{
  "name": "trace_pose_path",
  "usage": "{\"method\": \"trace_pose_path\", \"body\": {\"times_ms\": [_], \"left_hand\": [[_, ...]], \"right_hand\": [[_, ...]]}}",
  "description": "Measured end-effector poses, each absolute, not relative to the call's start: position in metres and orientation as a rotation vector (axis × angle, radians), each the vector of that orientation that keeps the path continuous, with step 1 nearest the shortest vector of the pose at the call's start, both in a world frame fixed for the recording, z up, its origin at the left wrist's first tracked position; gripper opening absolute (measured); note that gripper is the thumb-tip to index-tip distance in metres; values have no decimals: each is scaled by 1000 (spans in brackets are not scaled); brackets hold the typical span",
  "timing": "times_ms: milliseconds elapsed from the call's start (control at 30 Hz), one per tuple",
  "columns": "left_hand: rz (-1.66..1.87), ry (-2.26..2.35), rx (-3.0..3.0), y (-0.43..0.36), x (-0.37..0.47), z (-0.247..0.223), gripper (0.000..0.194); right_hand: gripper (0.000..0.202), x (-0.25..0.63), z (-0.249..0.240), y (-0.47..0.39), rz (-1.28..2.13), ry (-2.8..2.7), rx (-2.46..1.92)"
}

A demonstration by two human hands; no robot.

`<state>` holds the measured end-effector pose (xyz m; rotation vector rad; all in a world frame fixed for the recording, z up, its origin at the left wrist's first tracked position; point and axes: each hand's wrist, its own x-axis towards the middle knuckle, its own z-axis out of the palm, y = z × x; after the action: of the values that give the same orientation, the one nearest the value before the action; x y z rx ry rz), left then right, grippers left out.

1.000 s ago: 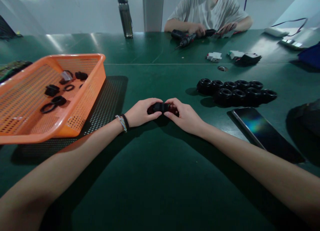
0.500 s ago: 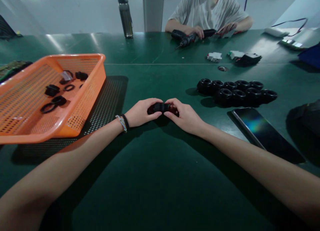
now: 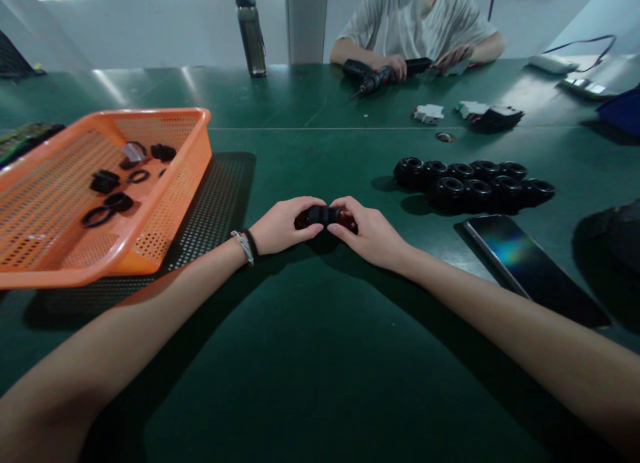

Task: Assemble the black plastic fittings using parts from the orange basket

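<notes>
Between both hands is a small black plastic fitting, held level just over the green table. My left hand grips its left end, thumb in front and fingers behind. Around its right end close the thumb and fingers of my right hand. Only the ribbed middle of the fitting shows; the fingers hide much of its ends. To the right stand several glossy black round fittings in two rows, with open holes on top. An orange basket on the left holds loose black rings and black threaded pieces.
A phone lies near my right forearm, beside a dark object. Across the table a person sits with a power drill. White and black blocks and a bottle are farther back.
</notes>
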<state>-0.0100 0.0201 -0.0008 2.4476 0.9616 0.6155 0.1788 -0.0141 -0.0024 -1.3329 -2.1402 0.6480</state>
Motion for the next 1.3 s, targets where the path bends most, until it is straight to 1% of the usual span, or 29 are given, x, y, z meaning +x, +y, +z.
{"method": "trace_pose_path", "body": {"times_ms": [1300], "left_hand": [[605,973,2452,20,-9,0,35]], "right_hand": [[22,178,2,-15,651,-2167,-1346]]}}
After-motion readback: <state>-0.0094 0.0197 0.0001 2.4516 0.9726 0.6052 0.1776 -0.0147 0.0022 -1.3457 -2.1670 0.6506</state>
